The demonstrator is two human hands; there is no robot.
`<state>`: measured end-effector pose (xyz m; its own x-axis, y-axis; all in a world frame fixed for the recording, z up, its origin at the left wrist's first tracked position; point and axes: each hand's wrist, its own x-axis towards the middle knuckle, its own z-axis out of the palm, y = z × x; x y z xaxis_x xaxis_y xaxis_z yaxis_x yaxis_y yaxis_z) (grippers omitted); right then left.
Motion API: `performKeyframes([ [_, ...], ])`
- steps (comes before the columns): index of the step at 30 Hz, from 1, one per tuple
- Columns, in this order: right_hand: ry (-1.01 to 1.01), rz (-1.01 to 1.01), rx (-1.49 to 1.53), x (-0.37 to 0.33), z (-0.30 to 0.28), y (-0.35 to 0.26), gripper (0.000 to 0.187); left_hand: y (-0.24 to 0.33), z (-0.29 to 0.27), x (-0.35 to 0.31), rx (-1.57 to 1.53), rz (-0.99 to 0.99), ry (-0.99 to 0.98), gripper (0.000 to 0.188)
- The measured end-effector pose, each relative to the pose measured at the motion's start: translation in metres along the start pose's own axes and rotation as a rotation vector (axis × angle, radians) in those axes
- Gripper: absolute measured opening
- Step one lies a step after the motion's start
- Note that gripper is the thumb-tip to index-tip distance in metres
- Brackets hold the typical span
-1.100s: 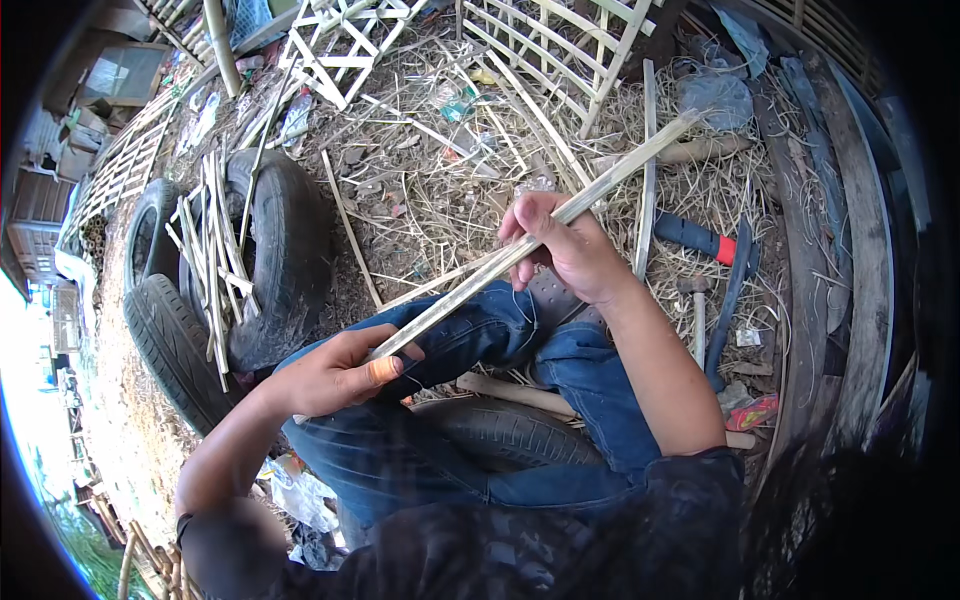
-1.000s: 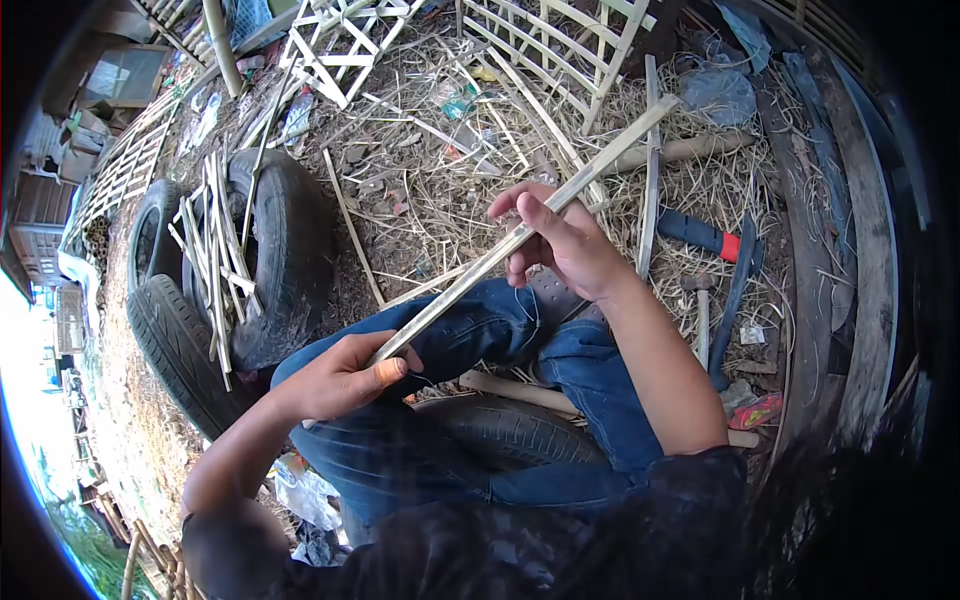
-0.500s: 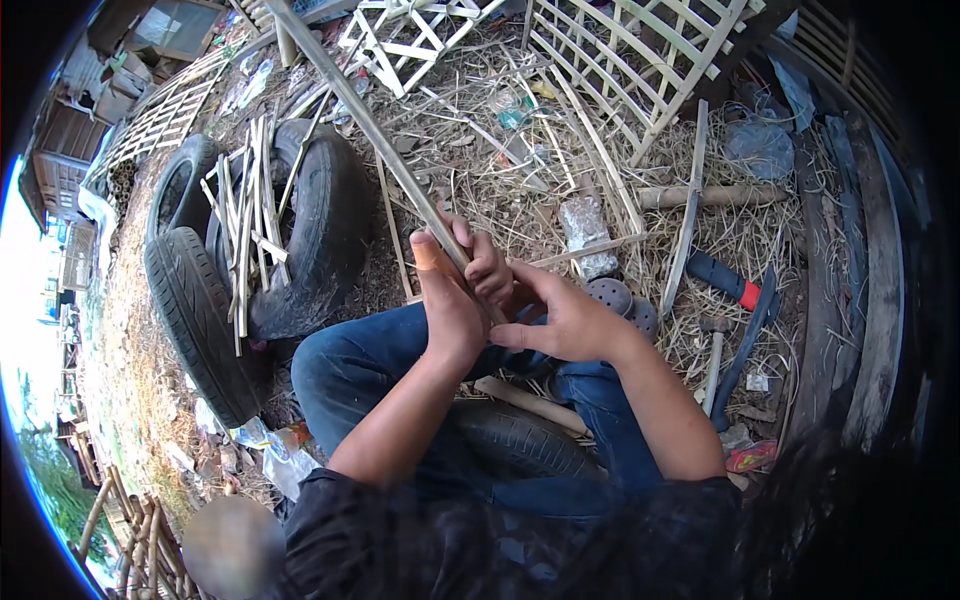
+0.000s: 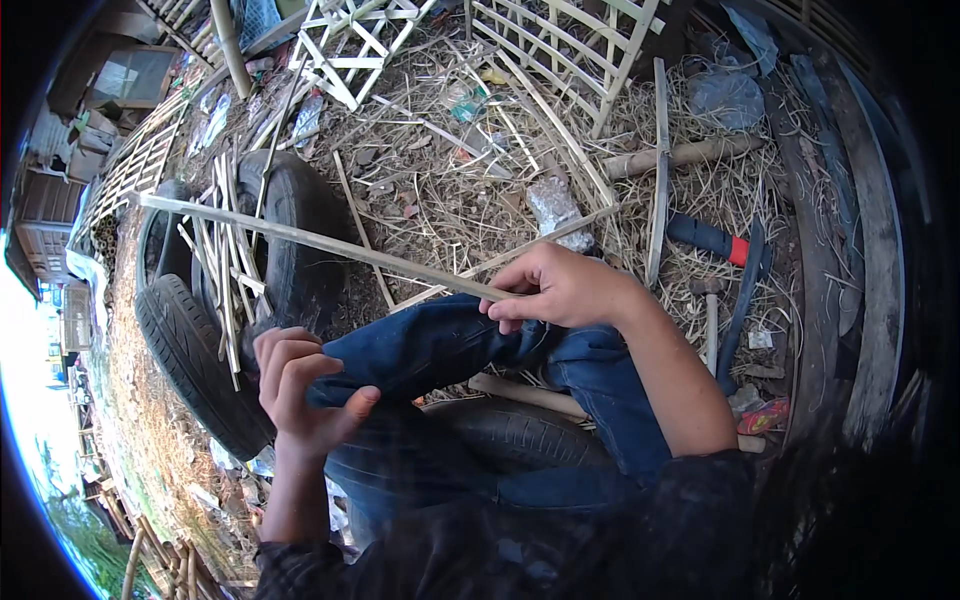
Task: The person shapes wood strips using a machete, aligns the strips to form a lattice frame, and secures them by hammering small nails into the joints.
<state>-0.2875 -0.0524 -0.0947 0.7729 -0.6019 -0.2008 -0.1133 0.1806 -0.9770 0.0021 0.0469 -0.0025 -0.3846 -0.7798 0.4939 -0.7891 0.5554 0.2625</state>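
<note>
A long bamboo strip (image 4: 330,242) slants from far left to centre above my lap. My right hand (image 4: 575,287) pinches its near end between thumb and fingers, over my knees. Lower left, my left hand (image 4: 305,385) is raised and holds nothing; its fingers are bent and the thumb stands apart. It is clear of the strip, nearest to my thigh and a tyre (image 4: 205,355). Beyond that hand, a bundle of thin bamboo strips (image 4: 213,265) lies across the tyres.
At the far side are a bamboo lattice (image 4: 575,62) and a paler lattice frame (image 4: 350,50). To the right lie a hammer (image 4: 711,315), a dark curved blade (image 4: 742,310) and a black case with a red band (image 4: 705,238). Wooden beams (image 4: 870,300) edge the right.
My left hand has let go of the bamboo strip and moved down and left. The strip has swung from steep to flatter, its far end now at left, held by my right hand alone.
</note>
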Motion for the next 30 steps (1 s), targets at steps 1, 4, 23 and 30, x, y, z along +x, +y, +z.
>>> performKeyframes([
  [1, -0.068, -0.031, -0.032, 0.008, 0.001, 0.003, 0.022, 0.003, -0.02, 0.015, 0.244, 0.055, -0.066, 0.057],
  [4, -0.199, 0.036, -0.077, 0.006, 0.002, 0.001, 0.023, -0.011, -0.037, 0.054, 0.633, 0.095, -0.427, 0.087],
  [23, 0.797, 0.989, -0.996, -0.22, -0.125, 0.162, 0.037, -0.096, -0.091, -0.143, -0.7, -1.416, -0.862, 0.053],
  [30, 1.062, 1.055, -0.503, -0.339, -0.051, 0.321, 0.07, -0.016, -0.028, -0.071, -0.991, -1.458, -0.86, 0.039],
])
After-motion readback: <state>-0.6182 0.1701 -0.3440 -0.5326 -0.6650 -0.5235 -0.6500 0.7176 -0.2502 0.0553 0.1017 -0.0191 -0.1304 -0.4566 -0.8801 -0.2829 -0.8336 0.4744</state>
